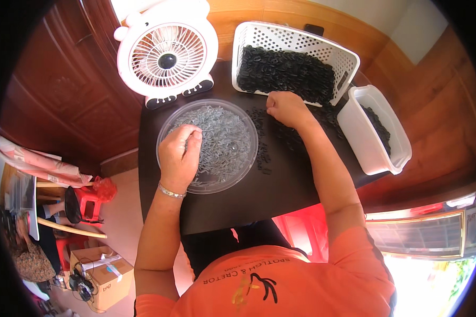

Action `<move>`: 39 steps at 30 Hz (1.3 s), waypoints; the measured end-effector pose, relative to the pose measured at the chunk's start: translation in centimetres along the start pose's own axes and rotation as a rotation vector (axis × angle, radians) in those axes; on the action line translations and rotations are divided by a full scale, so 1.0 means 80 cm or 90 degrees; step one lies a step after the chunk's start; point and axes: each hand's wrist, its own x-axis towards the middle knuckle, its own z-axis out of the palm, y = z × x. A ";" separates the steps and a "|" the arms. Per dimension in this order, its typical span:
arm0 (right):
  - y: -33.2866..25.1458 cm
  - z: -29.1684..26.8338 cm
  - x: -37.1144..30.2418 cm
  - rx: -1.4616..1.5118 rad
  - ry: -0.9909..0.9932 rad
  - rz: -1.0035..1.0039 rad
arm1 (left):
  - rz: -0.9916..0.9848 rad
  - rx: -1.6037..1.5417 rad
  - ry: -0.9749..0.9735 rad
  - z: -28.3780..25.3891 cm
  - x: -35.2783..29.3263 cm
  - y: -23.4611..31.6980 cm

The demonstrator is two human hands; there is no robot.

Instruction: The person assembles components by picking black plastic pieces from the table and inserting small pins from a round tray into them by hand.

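My left hand (180,158) is over the near left part of a round clear plastic tub (165,126) holding many small greyish, see-through pieces (222,134). Its thumb and fingers are pinched together; whatever lies between them is too small to make out. To the right, my right hand (286,108) hovers by the near edge of a white perforated basket (349,63), fingers curled closed. Their contents, if any, are hidden. Many small black pieces (285,71) fill the basket's lower part, and more loose black pieces (288,138) lie on the dark table beneath my right forearm.
A white fan (127,63) stands at the back left of the dark table (222,208). At the right edge sits a white plastic bin (362,137) with black pieces inside. Left on the floor are a cardboard box (113,288) and a red stool (91,203).
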 end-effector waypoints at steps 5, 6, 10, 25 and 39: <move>-0.063 -0.001 -0.014 0.447 -0.010 -0.068 | -0.044 -0.020 0.016 0.006 -0.003 0.007; -0.082 -0.002 -0.019 0.576 -0.040 -0.094 | -0.049 -0.018 0.016 0.007 -0.004 0.007; -0.142 0.009 -0.034 0.684 -0.094 -0.165 | -0.225 -0.236 -0.059 0.006 -0.004 0.004; -0.155 0.034 -0.040 0.479 0.061 -0.323 | -0.371 -0.436 -0.168 0.008 -0.002 -0.023; -0.129 0.032 -0.047 0.079 -0.009 -0.362 | -0.376 -0.391 -0.086 -0.001 0.003 -0.019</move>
